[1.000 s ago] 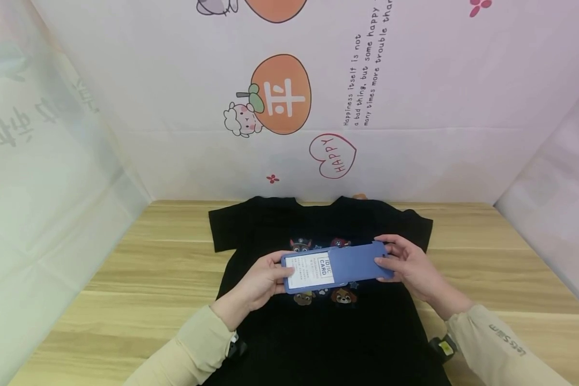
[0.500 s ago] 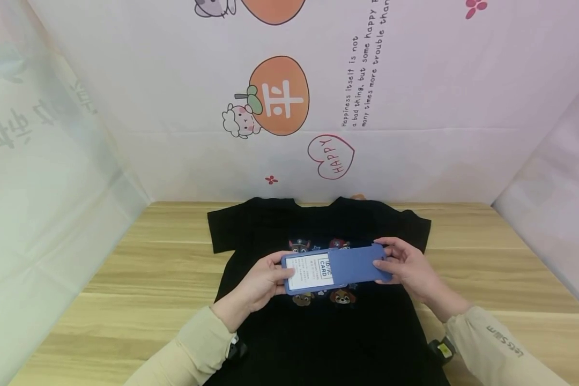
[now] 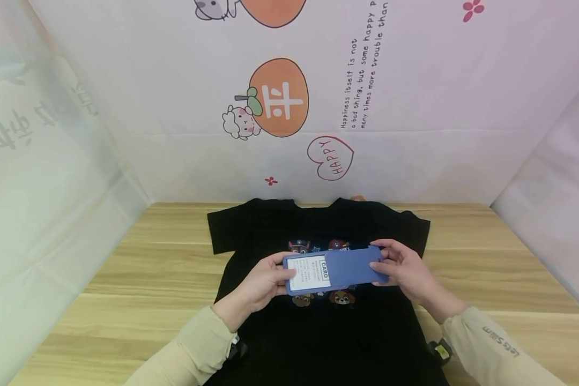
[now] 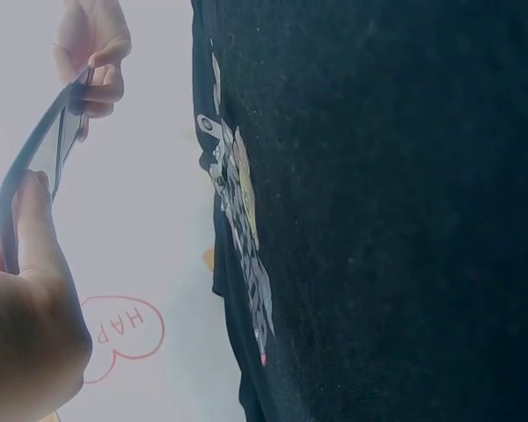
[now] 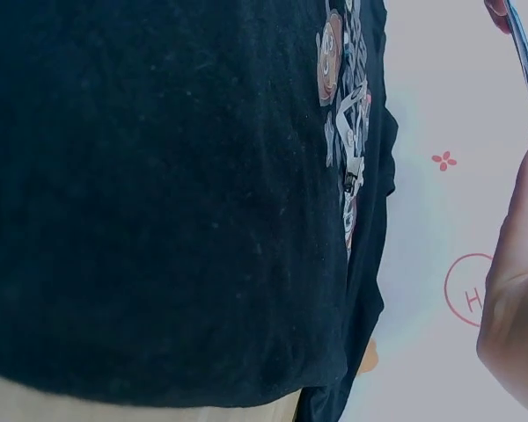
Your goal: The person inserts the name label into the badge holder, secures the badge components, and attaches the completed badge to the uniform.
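Head view, blue card holder: held raised over the black T-shirt, near its printed figures; long axis runs left to right.
Head view, white card: in the left part of the holder, word "CARD" visible; blue panel to its right.
Head view, left hand: grips the left end, thumb on the card face.
Head view, right hand: pinches the right end, thumb on the blue panel.
Head view, surroundings: T-shirt spread on a wooden tabletop, collar at the far side; white backdrop behind.
Left wrist view, holder: seen nearly edge-on, apart from the T-shirt; left hand near, right hand far.
Right wrist view, holder: thin edge at right; the right hand's fingers mostly hidden, grip detail cannot be told.
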Demonstrator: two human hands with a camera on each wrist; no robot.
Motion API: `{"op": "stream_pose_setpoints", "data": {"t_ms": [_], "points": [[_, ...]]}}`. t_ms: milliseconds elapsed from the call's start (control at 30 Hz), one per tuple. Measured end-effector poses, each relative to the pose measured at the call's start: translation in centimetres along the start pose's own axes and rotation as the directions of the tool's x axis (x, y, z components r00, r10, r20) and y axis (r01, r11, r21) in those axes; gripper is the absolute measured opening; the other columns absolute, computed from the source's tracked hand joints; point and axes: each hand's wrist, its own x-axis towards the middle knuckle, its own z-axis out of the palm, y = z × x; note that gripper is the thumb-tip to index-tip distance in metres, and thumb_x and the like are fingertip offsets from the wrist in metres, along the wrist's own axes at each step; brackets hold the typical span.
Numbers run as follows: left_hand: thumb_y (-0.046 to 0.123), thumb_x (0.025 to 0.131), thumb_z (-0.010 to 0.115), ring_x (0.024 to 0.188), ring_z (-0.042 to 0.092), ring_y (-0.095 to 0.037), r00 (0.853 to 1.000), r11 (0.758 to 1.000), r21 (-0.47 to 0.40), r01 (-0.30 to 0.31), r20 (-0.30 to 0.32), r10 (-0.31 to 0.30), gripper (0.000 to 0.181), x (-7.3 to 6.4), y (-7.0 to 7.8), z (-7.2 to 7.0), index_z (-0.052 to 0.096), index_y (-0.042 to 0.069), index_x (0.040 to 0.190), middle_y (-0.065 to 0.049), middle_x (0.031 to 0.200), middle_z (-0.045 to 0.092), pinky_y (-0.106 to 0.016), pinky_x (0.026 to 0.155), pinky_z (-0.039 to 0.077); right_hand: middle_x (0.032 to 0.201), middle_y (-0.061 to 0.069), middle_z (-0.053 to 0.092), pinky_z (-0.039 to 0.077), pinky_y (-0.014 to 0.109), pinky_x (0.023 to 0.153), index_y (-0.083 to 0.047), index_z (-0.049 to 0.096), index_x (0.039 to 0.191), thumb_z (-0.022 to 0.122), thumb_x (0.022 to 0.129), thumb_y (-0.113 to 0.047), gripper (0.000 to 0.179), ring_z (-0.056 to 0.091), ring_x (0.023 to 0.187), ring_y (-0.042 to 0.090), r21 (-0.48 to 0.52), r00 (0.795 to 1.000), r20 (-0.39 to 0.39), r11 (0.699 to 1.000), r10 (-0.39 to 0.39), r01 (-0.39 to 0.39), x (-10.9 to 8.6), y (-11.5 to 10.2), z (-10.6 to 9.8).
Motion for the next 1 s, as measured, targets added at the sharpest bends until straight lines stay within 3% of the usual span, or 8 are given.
{"op": "stream_pose_setpoints", "data": {"t_ms": [133,333,433,700,1000], "points": [[0.003,0.097,0.046,0.096,0.067,-0.018,1.000,1.000,0.003,-0.002,-0.001,0.002,0.045,0.0,0.0,0.1,0.037,0.000,0.141,-0.024,0.124,0.059,-0.036,0.086,0.055,0.094,0.004,0.051,0.059,0.034,0.065,0.001,0.044,0.125,0.061,0.090,-0.004,0.040,0.062,0.082,0.011,-0.012,1.000,0.000,1.000,0.001,-0.001,0.0,0.0,0.2],[0.004,0.097,0.047,0.094,0.067,-0.017,1.000,1.000,0.016,-0.012,0.005,0.012,0.045,0.0,-0.1,0.1,0.037,-0.002,0.140,-0.025,0.124,0.059,-0.034,0.085,0.055,0.094,0.002,0.053,0.059,0.033,0.066,-0.015,0.051,0.117,0.060,0.091,-0.003,0.030,0.063,0.082,0.010,0.021,1.000,0.012,1.000,0.004,-0.004,0.0,0.0,0.5],[0.004,0.097,0.047,0.094,0.067,-0.016,1.000,1.000,0.017,-0.013,0.004,0.013,0.044,0.0,-0.1,0.1,0.037,-0.002,0.140,-0.024,0.123,0.059,-0.034,0.085,0.055,0.094,0.000,0.053,0.059,0.033,0.066,-0.016,0.051,0.116,0.058,0.091,0.000,0.031,0.063,0.082,0.010,0.014,1.000,0.016,1.000,0.000,0.000,0.0,0.0,0.7],[0.003,0.097,0.047,0.093,0.067,-0.016,1.000,1.000,0.014,-0.006,-0.007,0.006,0.044,0.0,-0.2,0.3,0.037,-0.002,0.140,-0.024,0.122,0.060,-0.034,0.083,0.055,0.095,0.000,0.054,0.058,0.031,0.066,0.006,0.037,0.128,0.055,0.092,0.002,0.041,0.062,0.081,0.010,-0.021,0.999,0.043,1.000,0.008,-0.007,0.1,0.0,1.3],[0.001,0.097,0.047,0.093,0.067,-0.017,1.000,1.000,0.016,-0.023,0.007,0.023,0.042,0.0,0.0,0.4,0.039,-0.005,0.138,-0.026,0.122,0.060,-0.037,0.085,0.055,0.091,-0.003,0.055,0.057,0.027,0.064,0.008,0.036,0.130,0.056,0.093,-0.001,0.043,0.059,0.076,0.007,-0.058,0.999,0.039,0.998,-0.003,0.005,0.2,0.1,1.8]]}}
